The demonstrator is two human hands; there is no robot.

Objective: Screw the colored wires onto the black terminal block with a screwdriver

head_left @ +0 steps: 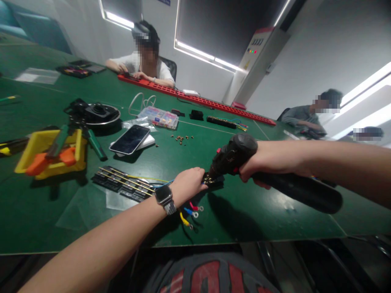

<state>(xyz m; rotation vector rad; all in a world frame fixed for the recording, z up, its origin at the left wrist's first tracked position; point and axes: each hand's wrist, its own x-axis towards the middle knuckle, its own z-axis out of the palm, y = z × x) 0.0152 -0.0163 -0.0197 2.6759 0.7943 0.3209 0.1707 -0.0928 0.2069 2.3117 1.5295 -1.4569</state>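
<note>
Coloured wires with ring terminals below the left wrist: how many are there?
3, lying close together on the green table just below the left hand: a red one, a blue one and a yellow one. The wrist may hide more.

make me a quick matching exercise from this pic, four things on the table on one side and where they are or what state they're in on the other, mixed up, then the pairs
Things:
1. electric screwdriver
2. smartphone
3. yellow tray
4. ring-terminal wires

Places or states:
A. lying screen up on a white box
B. gripped in the right hand
C. on the green table just below the left hand
D. at the left, holding orange parts

Pairs: 1-B, 2-A, 3-D, 4-C
</note>
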